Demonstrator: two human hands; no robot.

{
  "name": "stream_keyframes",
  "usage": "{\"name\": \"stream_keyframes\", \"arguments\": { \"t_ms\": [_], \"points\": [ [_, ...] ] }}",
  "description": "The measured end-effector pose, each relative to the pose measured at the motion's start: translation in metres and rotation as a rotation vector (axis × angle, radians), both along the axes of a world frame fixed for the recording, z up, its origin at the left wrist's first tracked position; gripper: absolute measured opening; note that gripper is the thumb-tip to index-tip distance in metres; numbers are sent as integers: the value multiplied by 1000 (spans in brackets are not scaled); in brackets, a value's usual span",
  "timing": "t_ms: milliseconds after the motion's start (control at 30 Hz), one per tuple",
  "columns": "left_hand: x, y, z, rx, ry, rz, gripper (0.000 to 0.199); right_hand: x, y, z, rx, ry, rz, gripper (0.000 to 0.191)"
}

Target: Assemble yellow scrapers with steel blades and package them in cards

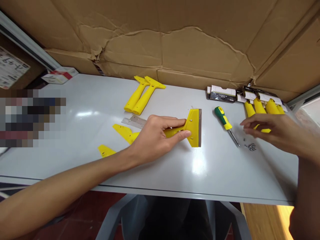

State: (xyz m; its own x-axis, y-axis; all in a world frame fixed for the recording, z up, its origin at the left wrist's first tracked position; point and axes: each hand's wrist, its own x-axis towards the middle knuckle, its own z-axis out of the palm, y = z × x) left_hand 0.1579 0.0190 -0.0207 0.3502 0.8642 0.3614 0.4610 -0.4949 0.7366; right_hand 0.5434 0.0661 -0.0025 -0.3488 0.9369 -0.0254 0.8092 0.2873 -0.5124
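Observation:
My left hand (160,136) is closed round the handle of a yellow scraper (193,128), whose metal blade (200,128) points right. My right hand (270,130) hovers near a small pile of screws (252,147), its fingers bent and bunched; whether anything is between the fingertips is too small to tell. A green and yellow screwdriver (223,118) lies between my hands, tip toward the screws. Beside my left hand are loose metal blades (135,121) and a yellow scraper part (122,132), partly hidden by the hand. Another yellow part (106,151) shows behind my forearm.
Two yellow scraper bodies (147,95) lie at the back of the white table (82,133). Black and white packages (222,94) and several yellow handles (260,108) are at the back right. A small box (60,76) sits at the far left, before cardboard (135,50).

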Motion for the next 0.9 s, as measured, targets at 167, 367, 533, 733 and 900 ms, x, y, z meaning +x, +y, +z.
{"name": "stream_keyframes", "arguments": {
  "t_ms": [167,367,533,733,900],
  "points": [
    [3,-4,-15,240,105,-83,15,-62,-17,-17,-35,737,-1,8],
    [9,-5,-30,708,337,-104,15,-123,-20,-30,-183,885,223,5],
    [5,5,-25,1122,528,-26,11,-134,-21,-19,-165,894,237,14],
    [1,8,-22,1255,605,-74,17,-125,-38,-25,150,737,352,36],
    [2,5,-25,1254,631,-59,14,-119,-42,-30,174,683,411,42]
  ]
}}
